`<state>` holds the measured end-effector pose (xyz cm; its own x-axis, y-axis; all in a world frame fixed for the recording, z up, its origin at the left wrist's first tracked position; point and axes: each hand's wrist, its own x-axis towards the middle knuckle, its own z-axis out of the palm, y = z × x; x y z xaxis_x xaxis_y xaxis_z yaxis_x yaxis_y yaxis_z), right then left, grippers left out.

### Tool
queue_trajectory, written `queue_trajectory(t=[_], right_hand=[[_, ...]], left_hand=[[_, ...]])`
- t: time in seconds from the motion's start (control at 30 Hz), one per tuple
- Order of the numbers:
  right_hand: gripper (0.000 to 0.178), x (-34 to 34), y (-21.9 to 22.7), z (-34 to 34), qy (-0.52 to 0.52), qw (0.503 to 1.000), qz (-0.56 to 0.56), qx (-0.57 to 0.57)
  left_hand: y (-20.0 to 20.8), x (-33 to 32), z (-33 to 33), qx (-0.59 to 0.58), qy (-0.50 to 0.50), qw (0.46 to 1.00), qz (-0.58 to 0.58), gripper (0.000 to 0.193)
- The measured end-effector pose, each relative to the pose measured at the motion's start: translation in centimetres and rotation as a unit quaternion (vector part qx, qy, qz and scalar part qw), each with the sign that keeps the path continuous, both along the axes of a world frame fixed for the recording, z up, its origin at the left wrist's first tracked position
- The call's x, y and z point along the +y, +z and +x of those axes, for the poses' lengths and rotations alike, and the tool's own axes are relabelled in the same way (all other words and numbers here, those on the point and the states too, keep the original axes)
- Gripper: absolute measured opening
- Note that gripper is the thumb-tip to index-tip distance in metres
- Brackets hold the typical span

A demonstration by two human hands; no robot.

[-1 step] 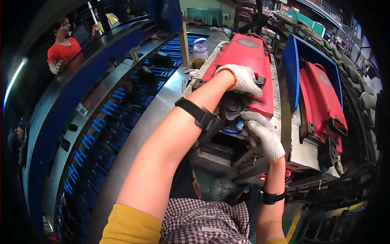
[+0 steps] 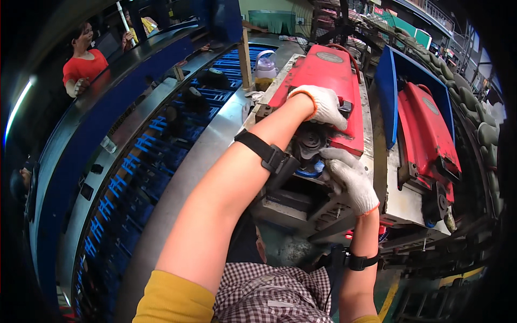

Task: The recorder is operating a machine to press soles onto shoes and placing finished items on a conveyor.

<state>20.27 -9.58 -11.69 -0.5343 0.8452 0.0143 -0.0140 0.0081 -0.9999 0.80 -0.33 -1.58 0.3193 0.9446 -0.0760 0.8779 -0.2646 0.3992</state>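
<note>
A red machine cover (image 2: 323, 72) tilts up in front of me, with a black round fitting (image 2: 309, 142) under its near end. My left hand (image 2: 322, 107), in a white knit glove, reaches over the cover's near end. Its fingers are curled around a black handle (image 2: 344, 106) there, mostly hidden by the glove. Lower and to the right, my right hand (image 2: 350, 178), also gloved, is closed with its fingertips against the right side of the round fitting. A bit of blue (image 2: 319, 167) shows by those fingers; what they grip, if anything, is hidden.
A second red machine (image 2: 428, 126) with a blue guard (image 2: 385, 97) stands at right. On the left runs a conveyor (image 2: 126, 167) with blue rollers and metal edges. A bottle (image 2: 265, 70) stands beside the near machine. A person in red (image 2: 86, 64) is beyond the conveyor.
Both hands stay in nearly the same places. My left forearm has shifted very slightly to the right.
</note>
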Motion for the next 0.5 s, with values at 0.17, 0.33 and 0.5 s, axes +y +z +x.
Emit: queue_trajectory(t=[0.17,0.33,0.5], right_hand=[[0.035,0.31,-0.53,0.11,-0.009,1.0,0.007,0.006],[0.035,0.2,-0.43,-0.25,-0.012,1.0,0.011,-0.001],[0.035,-0.11,-0.28,-0.28,-0.023,1.0,0.011,0.008]], left_hand=[[-0.01,-0.04,-0.02,0.02,0.003,1.0,-0.011,0.058],[-0.86,0.24,-0.28,0.052,0.001,0.997,0.057,0.064],[-0.86,0.15,-0.12,0.061,0.01,0.996,0.068,0.066]])
